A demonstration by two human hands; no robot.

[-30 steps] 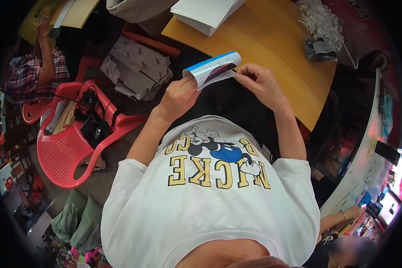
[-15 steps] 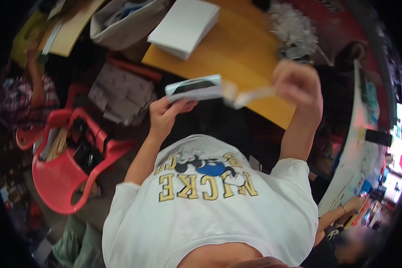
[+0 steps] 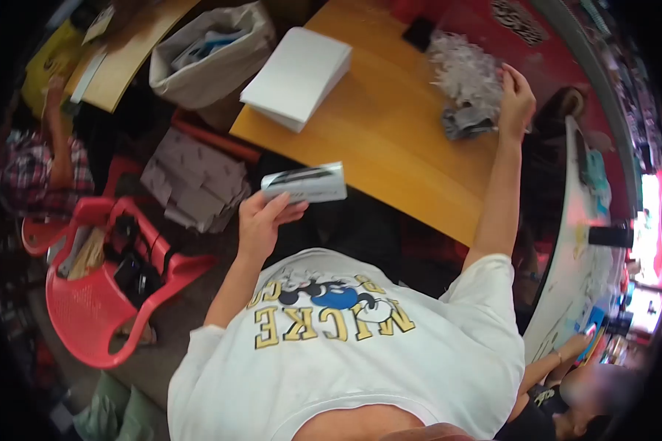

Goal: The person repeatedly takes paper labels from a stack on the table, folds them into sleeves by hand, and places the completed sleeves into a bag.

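My left hand is closed around one end of a small white box-like item with a dark printed band on its upper face. It is held tilted in front of my shirt, near the front edge of the wooden table. My right hand is stretched out over the right side of the table. Its fingers are bent together beside a heap of white curled strips. Whether a strip is between the fingertips is too small to tell. Below the heap lies a grey crumpled piece.
A thick stack of white sheets is on the table's left. A cloth bin, folded grey cardboard and a red chair stand left. Other people sit at the far left and lower right. A white board stands right.
My right hand has moved away from the box-like item to the heap; the white strip stretched between them is gone from there. My left hand has come down and slightly left with the item.
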